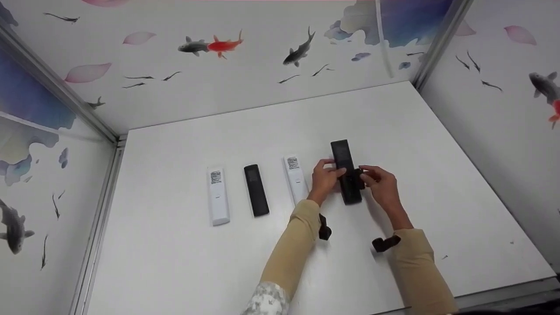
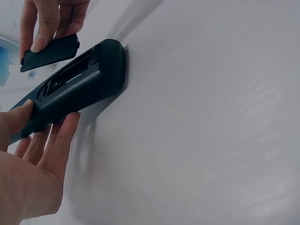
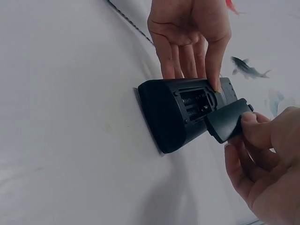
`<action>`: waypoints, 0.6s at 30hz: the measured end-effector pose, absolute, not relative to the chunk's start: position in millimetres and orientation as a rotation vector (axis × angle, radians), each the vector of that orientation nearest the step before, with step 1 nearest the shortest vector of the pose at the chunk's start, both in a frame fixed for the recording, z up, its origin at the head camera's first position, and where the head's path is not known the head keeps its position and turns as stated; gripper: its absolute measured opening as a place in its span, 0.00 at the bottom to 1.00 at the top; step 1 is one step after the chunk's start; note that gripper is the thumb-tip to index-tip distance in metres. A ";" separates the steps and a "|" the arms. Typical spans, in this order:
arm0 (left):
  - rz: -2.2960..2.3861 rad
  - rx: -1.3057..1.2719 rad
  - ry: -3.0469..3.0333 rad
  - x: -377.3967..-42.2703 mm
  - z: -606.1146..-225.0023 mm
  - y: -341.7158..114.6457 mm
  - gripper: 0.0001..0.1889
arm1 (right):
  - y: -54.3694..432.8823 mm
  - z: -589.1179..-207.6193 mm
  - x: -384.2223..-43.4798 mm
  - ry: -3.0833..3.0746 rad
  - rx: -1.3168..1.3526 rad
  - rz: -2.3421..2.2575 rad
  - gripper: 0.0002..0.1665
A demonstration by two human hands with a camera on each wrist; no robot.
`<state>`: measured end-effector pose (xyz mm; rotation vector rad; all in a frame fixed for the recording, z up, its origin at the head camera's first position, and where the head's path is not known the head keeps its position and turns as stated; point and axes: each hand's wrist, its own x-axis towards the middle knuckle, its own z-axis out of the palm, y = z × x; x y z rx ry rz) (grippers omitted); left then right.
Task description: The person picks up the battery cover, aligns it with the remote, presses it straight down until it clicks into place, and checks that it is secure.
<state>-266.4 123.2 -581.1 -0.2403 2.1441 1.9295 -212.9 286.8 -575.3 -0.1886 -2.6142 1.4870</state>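
Observation:
A black remote control [image 1: 341, 153] is tilted up off the white table, its back with the battery compartment [image 3: 196, 104] uncovered. Inside that compartment a spring shows; whether batteries sit there I cannot tell. My left hand [image 1: 324, 180] grips the remote by its sides, thumb on the back, as the left wrist view also shows. Between thumb and fingers my right hand [image 1: 385, 187] pinches the black battery cover [image 3: 229, 121], just beside the compartment. In the left wrist view the cover [image 2: 50, 52] is held apart from the remote.
Left of my hands lie a white remote [image 1: 296, 177], partly hidden by my left arm, a second black remote [image 1: 256, 190] and another white remote [image 1: 218, 197]. White panels printed with fish [image 1: 298, 49] stand around the table [image 1: 166, 262].

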 end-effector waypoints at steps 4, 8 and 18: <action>1.929 -0.238 2.145 -266.4 -579.9 122.3 0.18 | 283.8 -578.6 -213.9 -2.614 -0.103 1.577 0.17; 1.934 -0.231 2.126 -266.4 -580.4 123.1 0.18 | 281.4 -581.7 -213.8 -2.629 -0.067 1.620 0.17; 1.930 -0.194 2.156 -266.7 -578.9 122.8 0.18 | 281.9 -583.0 -214.5 -2.643 -0.057 1.601 0.17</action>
